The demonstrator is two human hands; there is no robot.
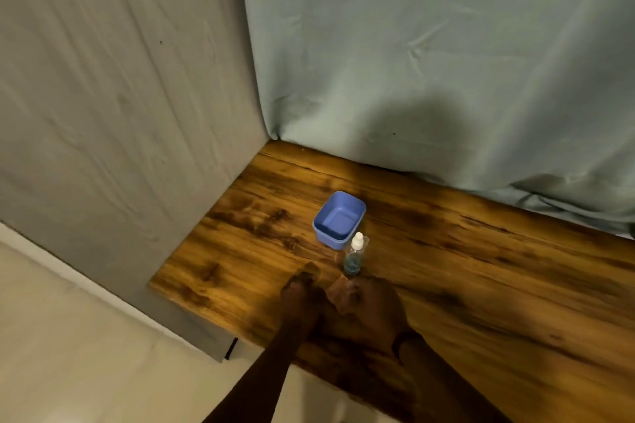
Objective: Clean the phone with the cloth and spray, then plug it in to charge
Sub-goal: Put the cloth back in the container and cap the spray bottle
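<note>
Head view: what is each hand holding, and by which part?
It cannot be told: the left hand and right hand are dark and blurred. The spray bottle stands just beyond them.

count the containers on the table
2. A blue tub sits toward the left end of the table; a clear spray bottle stands just in front of it. The left hand and right hand could be hiding something small.
</note>
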